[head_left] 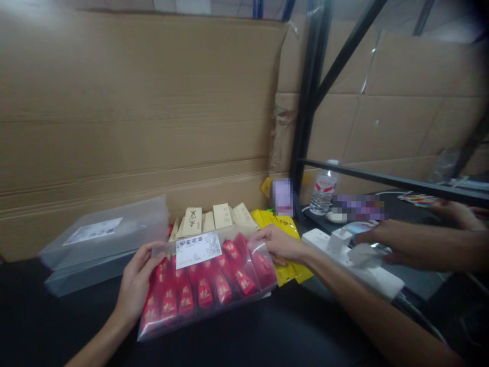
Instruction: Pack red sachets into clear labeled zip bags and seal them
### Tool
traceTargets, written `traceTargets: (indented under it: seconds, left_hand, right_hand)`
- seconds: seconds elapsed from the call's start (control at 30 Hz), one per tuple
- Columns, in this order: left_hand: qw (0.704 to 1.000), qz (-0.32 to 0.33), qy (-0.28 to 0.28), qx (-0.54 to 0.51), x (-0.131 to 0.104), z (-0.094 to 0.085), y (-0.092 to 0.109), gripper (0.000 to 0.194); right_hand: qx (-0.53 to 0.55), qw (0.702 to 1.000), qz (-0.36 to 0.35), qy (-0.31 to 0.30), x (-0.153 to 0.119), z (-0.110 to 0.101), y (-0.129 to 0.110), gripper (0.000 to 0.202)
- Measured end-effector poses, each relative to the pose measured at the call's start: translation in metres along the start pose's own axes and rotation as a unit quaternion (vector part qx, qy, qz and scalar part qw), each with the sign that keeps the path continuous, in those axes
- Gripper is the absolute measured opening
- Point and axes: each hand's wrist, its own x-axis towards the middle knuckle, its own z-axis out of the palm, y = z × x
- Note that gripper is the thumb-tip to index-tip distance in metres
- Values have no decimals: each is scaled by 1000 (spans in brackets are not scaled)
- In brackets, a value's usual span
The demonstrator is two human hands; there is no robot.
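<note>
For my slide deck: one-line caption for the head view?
Both hands, left and right, hold a clear plastic bag of red packets above a black table.

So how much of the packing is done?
Looks done: two frosted bags lie stacked at the left, one labelled. In hand: the left hand and right hand hold a clear bag of red packets, already labelled. Probably left: beige packets and yellow packets lie loose behind.

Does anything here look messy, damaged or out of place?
Little stands out. The cardboard by the black post is torn and crumpled along its edge. The clear bag of red packets, held at both ends by the left hand and right hand, sits tilted, and the packets inside lean unevenly.
</note>
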Motion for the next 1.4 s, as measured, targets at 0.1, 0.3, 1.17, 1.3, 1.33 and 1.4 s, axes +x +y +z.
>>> traceTargets:
  seconds: [0.1,0.3,1.17,1.3,1.33,1.4]
  left_hand:
    - [1000,0,1,-3,0,0,-1,41]
    - [1000,-7,-4,-13,0,0,0,40]
    - [1000,6,-5,-20,0,-1,-1,40]
    - [1000,0,-8,-21,1,-1,-1,41]
    - [1000,-2,-9,-21,1,-1,-1,42]
    - [1000,-6,-13,-21,2,-1,-1,44]
  right_hand:
    - [-3,1000,-3,-15,1,5,-1,39]
    - [-37,999,13,-10,-2,-6,-2,43]
    - [-62,998,19,23,0,-17,13,41]
    - [-63,989,12,132,-3,-29,8,41]
    - [-61,983,9,171,-3,-34,9,42]
    - [-55,968,9,243,-2,-44,12,46]
